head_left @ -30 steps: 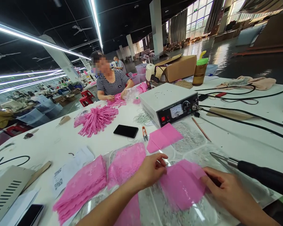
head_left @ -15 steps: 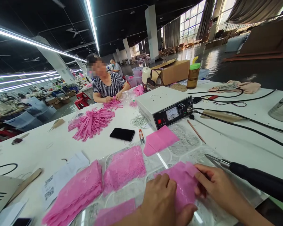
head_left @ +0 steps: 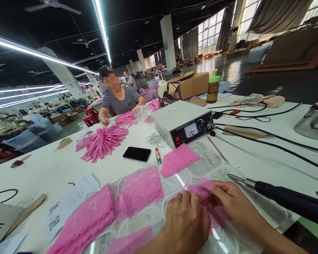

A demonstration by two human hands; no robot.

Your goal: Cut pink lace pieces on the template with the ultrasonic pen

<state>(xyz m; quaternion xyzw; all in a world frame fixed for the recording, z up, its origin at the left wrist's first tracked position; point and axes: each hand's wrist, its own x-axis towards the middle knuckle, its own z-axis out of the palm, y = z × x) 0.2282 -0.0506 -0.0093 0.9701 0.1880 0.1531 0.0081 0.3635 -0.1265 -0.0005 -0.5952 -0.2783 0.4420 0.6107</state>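
Note:
A thin, sheer pink fabric piece (head_left: 197,190) is bunched between my two hands above the clear plastic sheet. My left hand (head_left: 185,215) is closed on its near left part, knuckles up. The thumb and fingers of my right hand (head_left: 229,197) pinch its right edge. Some of the fabric droops below my hands, and much of it is hidden by them. A flat pink piece (head_left: 178,159) lies just beyond. To the left are a pink stack (head_left: 140,190) and a thicker pink stack (head_left: 87,218). Another pink piece (head_left: 132,241) is partly covered by my left forearm.
A black-handled tool with a pointed metal blade (head_left: 278,194) lies right of my right hand. Ahead stand a control box (head_left: 182,123) with cables, orange snips (head_left: 158,155) and a phone (head_left: 137,154). A co-worker (head_left: 122,100) sits across the table by pink strips (head_left: 103,141).
The pink fabric, spread flatter before, is now gathered up between my hands. My left thumb has tucked in. The co-worker's one hand has moved left, away from the pink strips.

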